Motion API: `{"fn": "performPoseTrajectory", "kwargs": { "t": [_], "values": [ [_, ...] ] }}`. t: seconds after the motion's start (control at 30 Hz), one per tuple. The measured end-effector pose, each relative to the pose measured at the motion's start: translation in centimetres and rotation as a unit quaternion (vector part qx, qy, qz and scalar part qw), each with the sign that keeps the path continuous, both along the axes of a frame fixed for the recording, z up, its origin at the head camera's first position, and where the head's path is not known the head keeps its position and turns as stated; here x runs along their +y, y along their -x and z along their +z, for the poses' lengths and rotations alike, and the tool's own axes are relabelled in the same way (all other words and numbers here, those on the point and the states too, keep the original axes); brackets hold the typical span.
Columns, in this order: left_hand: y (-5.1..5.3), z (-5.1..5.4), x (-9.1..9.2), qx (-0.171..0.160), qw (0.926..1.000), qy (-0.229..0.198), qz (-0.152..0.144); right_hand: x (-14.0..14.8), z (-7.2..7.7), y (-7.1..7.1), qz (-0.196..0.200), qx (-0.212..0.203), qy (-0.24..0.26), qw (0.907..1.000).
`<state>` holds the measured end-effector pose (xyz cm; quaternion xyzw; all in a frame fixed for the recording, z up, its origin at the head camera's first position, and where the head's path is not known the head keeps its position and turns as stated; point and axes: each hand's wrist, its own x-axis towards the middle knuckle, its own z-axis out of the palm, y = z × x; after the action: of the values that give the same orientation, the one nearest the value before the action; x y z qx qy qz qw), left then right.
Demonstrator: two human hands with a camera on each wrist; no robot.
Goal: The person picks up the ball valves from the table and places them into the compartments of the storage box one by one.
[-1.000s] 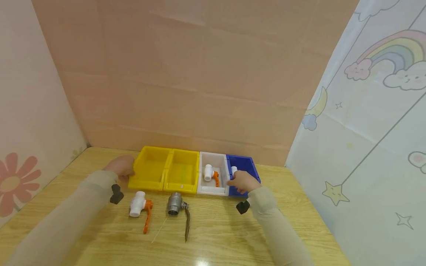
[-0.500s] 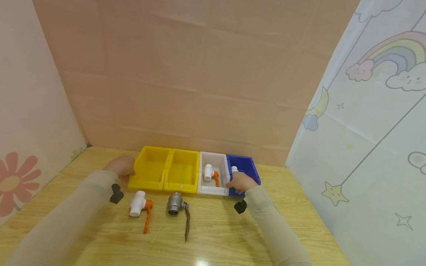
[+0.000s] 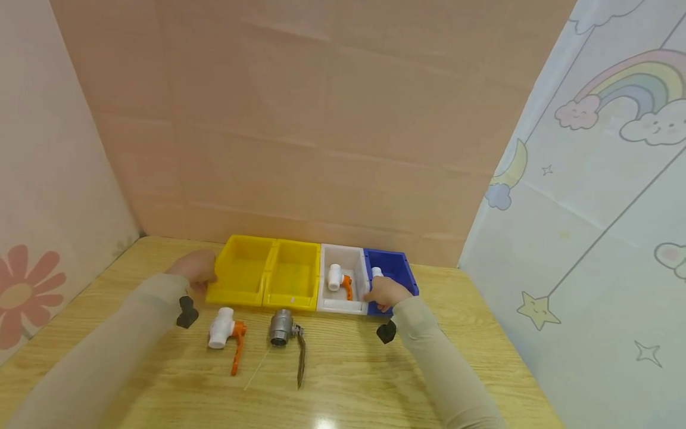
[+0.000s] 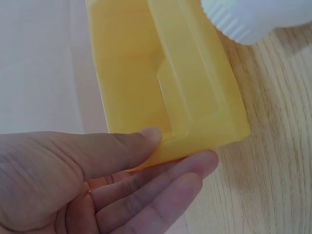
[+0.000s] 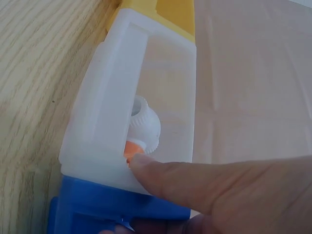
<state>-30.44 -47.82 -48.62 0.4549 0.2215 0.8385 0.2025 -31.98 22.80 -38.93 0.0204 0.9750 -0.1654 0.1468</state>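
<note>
Head view: Four open bins stand side by side on the desk [image 3: 348, 375], L to R: left yellow bin [image 3: 234, 297], right yellow bin [image 3: 290, 302], white bin [image 3: 343, 307], blue bin [image 3: 396, 262]. L hand [image 3: 195, 268] is at the outer end of the left yellow bin. R hand [image 3: 388, 292] is at the near end of the row, where the white & blue bins adjoin. White bin contains a small white valve [image 3: 334, 277] w/ orange lever [image 3: 348, 288]. Blue bin contains a white part [image 3: 377, 271], partly hidden behind R hand. On the desk, in front of the yellow bins: large white valve [image 3: 220, 329] w/ orange handle [image 3: 237, 351]; to its R, metal valve [image 3: 280, 329] w/ dark lever [image 3: 302, 360]. Thin pale strip [image 3: 256, 370] lies btwn the two. Plain backdrop [image 3: 321, 119] behind the row.

L wrist view: L hand is closed to bin-wall thickness, pinching the left yellow bin at one corner: thumb over the rim, fingers along the outer/under side. Ribbed end of the large white valve shows at upper R, near the bin.

R wrist view: R hand grips the adjoining walls of the white & blue bins; thumb lies over the white bin's rim, fingers on the blue side, mostly hidden. Thumb tip is at the small white valve's orange lever; contact btwn them cannot be confirmed.
</note>
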Motion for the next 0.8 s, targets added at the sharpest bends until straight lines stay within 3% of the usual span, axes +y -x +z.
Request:
{"fn": "performPoseTrajectory", "kwargs": {
  "t": [0.03, 0.1, 0.27, 0.33, 0.4, 0.63, 0.67, 0.8],
  "values": [
    [0.4, -0.8, -1.1, -0.014, 0.9998, 0.014, 0.009, 0.0, 0.0, 0.0, 0.002, 0.0, 0.0, 1.0],
    [1.0, -1.6, -2.2, 0.024, 0.9974, 0.045, 0.051, -0.2, 0.0, 0.0, 0.005, -0.001, 0.001, 1.0],
    [0.6, -1.3, -1.2, 0.059, 0.9961, 0.018, 0.063, -0.4, 0.1, 0.0, 0.01, -0.003, -0.002, 0.9999],
    [0.4, -1.0, -0.8, 0.031, 0.999, 0.001, 0.033, -0.4, 0.1, -0.1, 0.011, -0.003, 0.0, 0.9999],
    [0.2, -0.8, -0.8, 0.02, 0.9995, 0.001, 0.026, -0.4, 0.1, -0.1, 0.011, -0.001, 0.001, 0.9999],
    [-0.1, -1.1, -1.3, -0.004, 0.9986, 0.017, 0.05, -0.6, 0.2, -0.3, 0.005, -0.006, -0.001, 1.0],
    [0.2, -1.2, -1.4, -0.006, 0.999, 0.017, 0.041, -0.5, 0.2, -0.4, 0.006, -0.005, -0.002, 1.0],
    [1.6, -0.8, -2.0, -0.021, 0.9963, 0.001, -0.083, -0.4, 0.4, -0.4, 0.012, -0.002, -0.002, 0.9999]
  ]
}}
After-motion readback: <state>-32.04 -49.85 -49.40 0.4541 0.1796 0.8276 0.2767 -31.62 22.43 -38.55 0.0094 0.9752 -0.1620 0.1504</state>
